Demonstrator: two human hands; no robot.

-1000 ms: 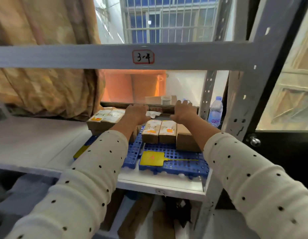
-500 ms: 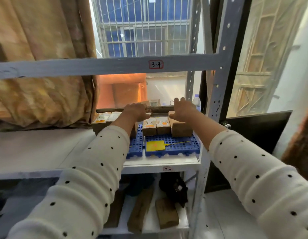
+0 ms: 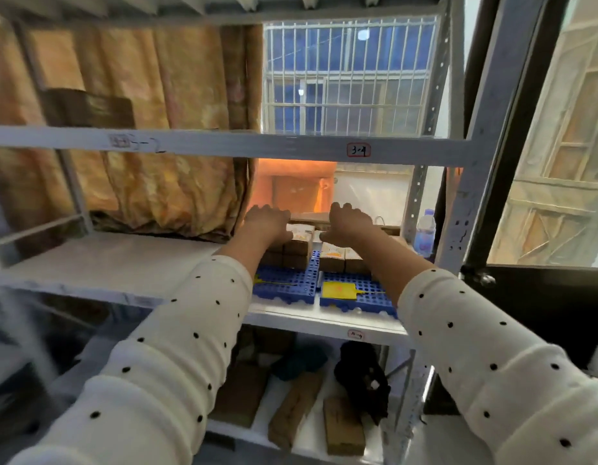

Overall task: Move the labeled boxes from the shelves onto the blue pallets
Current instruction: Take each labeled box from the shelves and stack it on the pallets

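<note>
Just right of the frame's centre, both arms in white dotted sleeves reach into the middle shelf point(image 3: 130, 263) of a grey metal rack. The left hand point(image 3: 269, 220) lies palm-down on a stack of labeled cardboard boxes point(image 3: 295, 251), fingers curled over its far edge. The right hand point(image 3: 349, 220) rests beside it with fingers bent over something at the shelf's back; what it grips cannot be told (the blur hides it). The stack stands on the left blue pallet point(image 3: 285, 288); more labeled boxes point(image 3: 339, 258) sit on the right blue pallet point(image 3: 361, 302), which also carries a yellow tag point(image 3: 339, 290). A water bottle point(image 3: 425, 233) stands right of the hands, by the rack post.
</note>
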